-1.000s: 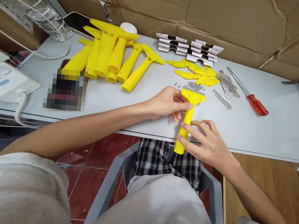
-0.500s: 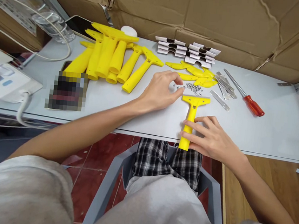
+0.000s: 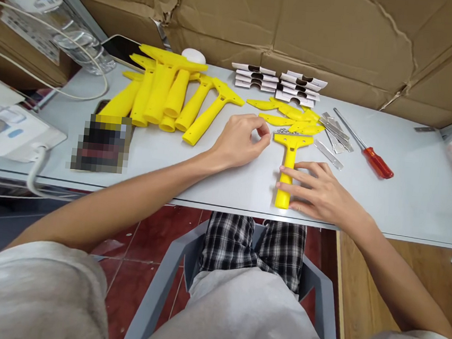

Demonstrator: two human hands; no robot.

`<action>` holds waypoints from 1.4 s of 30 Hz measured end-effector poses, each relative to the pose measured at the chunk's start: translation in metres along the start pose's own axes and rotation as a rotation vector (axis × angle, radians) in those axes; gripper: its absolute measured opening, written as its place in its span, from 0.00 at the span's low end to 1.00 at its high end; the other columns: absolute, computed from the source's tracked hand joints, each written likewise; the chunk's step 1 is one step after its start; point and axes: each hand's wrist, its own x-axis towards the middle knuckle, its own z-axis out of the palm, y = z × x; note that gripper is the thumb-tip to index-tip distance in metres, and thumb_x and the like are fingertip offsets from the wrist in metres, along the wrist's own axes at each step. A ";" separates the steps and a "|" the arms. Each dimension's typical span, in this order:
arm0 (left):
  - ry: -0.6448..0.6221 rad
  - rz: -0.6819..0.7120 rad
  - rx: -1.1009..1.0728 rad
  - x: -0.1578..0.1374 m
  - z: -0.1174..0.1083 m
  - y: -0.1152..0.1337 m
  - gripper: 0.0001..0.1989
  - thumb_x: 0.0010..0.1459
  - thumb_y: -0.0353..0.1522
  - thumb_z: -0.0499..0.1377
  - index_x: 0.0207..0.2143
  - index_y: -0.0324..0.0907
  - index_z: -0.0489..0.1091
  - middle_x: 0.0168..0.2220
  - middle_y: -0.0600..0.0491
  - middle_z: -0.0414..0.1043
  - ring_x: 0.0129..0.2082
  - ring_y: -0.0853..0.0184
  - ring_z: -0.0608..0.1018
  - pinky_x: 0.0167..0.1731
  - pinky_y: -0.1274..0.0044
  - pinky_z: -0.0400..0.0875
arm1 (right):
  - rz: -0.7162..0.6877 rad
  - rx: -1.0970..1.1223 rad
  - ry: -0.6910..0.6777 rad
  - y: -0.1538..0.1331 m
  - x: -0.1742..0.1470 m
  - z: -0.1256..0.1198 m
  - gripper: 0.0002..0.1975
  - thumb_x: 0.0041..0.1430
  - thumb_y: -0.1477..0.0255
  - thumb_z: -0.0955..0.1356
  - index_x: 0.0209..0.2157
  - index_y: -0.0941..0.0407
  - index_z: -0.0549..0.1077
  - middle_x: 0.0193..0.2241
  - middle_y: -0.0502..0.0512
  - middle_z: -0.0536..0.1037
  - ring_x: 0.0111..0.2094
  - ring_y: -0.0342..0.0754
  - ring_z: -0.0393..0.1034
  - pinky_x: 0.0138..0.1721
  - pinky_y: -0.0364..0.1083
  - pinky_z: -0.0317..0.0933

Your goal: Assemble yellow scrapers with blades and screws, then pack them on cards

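With twelve o'clock pointing straight ahead, a pale table (image 3: 413, 171) is stretching from nine to three, and brown cardboard (image 3: 342, 37) is walling off its far side at twelve. A heap of yellow handles (image 3: 160, 86) is lying at eleven. White card stacks (image 3: 245, 74) are sitting at twelve, against the cardboard. The right hand (image 3: 320, 192) is reaching in from between one and two, its fingers clamping on the handle of a yellow scraper (image 3: 290, 157). The left hand (image 3: 240, 141) is hovering between eleven and twelve, near the scraper's head, thumb and forefinger curling close; whether they are pinching anything, I cannot tell. The scraper is pointing its head toward twelve. A red-handled screwdriver (image 3: 374, 160) is lying between one and two. Flat yellow pieces (image 3: 271, 120) are spreading just past twelve, metal blades (image 3: 337, 129) are overlapping at one, and tiny screws (image 3: 283, 131) are peeping out beyond the scraper's head.
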 end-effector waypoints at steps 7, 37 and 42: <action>-0.059 0.002 0.020 -0.002 0.004 -0.003 0.08 0.69 0.33 0.63 0.38 0.44 0.82 0.41 0.48 0.90 0.37 0.60 0.85 0.47 0.67 0.76 | 0.072 0.059 0.013 0.000 -0.005 0.005 0.21 0.84 0.59 0.69 0.70 0.44 0.84 0.80 0.54 0.69 0.68 0.54 0.73 0.63 0.55 0.66; -0.157 0.033 0.380 -0.097 0.012 0.027 0.28 0.84 0.38 0.53 0.76 0.37 0.76 0.83 0.33 0.70 0.84 0.39 0.71 0.80 0.45 0.69 | 0.841 0.218 -0.117 -0.032 -0.046 0.022 0.47 0.89 0.47 0.50 0.89 0.67 0.58 0.87 0.66 0.50 0.91 0.61 0.49 0.93 0.68 0.55; -0.160 -0.015 0.461 -0.103 0.021 0.029 0.35 0.87 0.42 0.48 0.86 0.35 0.63 0.89 0.36 0.56 0.91 0.38 0.57 0.87 0.34 0.51 | 0.895 0.109 -0.210 -0.037 -0.029 0.029 0.51 0.88 0.44 0.46 0.90 0.68 0.54 0.88 0.66 0.42 0.92 0.66 0.41 0.92 0.76 0.48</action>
